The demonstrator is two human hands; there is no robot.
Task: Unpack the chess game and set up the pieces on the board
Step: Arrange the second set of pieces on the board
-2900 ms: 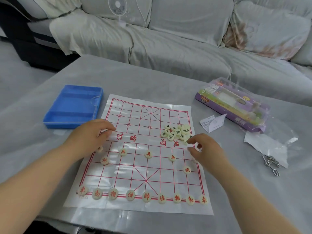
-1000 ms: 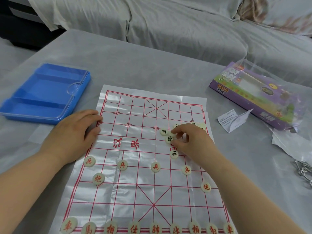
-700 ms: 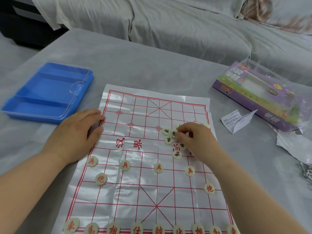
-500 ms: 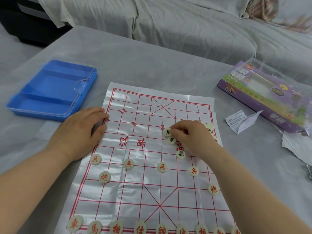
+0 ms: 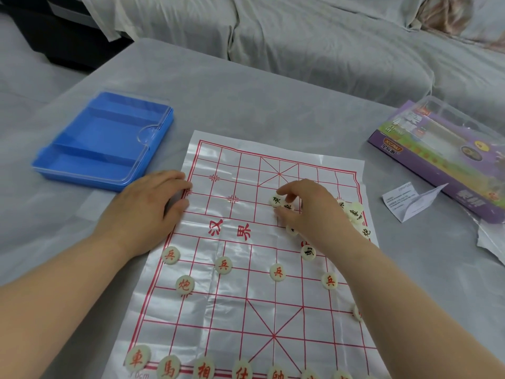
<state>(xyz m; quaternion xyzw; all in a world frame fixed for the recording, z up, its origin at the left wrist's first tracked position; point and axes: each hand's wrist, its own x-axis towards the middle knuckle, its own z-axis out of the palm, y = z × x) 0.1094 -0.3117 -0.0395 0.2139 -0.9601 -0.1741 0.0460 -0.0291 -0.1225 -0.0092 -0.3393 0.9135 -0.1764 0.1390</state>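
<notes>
Grey cloth covers the table (image 5: 246,99). The board (image 5: 246,310) lies in the middle of it, a thin shiny sheet with red lines. Red pieces (image 5: 223,265) sit on the near half: one row along the near edge, four in a row closer to the middle, and one on the left between those rows. One more peeks out by the right arm. Black pieces (image 5: 355,212) lie in a loose heap on the right side of the board, past the middle line. The right hand (image 5: 308,212) is on top of this heap with its fingers curled. Its thumb and first finger pinch one black piece at the left end of the heap, and another piece touches that one. The left hand (image 5: 147,212) lies flat on the left edge of the board with straight fingers, holding nothing. The two hands are well apart. A blue tray (image 5: 103,143) sits on the table to the far left of the board. A purple box (image 5: 442,157) in clear wrap lies to the far right, with a folded paper (image 5: 407,201) just beside it. A grey sofa (image 5: 328,36) stands behind the table.
</notes>
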